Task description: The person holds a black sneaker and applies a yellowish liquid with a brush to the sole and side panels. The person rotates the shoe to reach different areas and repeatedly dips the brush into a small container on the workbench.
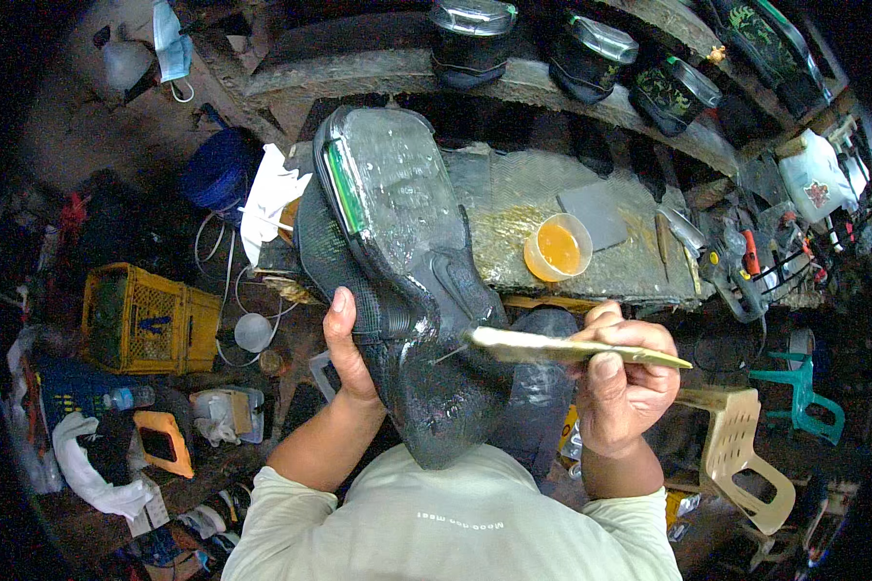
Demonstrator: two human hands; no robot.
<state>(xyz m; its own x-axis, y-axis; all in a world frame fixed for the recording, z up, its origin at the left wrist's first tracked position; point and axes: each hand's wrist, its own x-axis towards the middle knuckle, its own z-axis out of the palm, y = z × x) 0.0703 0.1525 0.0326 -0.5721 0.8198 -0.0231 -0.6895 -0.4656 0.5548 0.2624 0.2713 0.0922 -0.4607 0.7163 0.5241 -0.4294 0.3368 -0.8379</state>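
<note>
Our black form (pixel 415 276) slants lengthwise far-left; our right hand (pixel 628 378) pinches a left-pointing brush (pixel 545 347); we cannot tell how our left hand (pixel 354 356) closes.

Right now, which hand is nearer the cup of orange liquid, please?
The right hand, holding the tool, below and right of the cup in view; the left hand, against the black item, is farther off, leftward.
</note>
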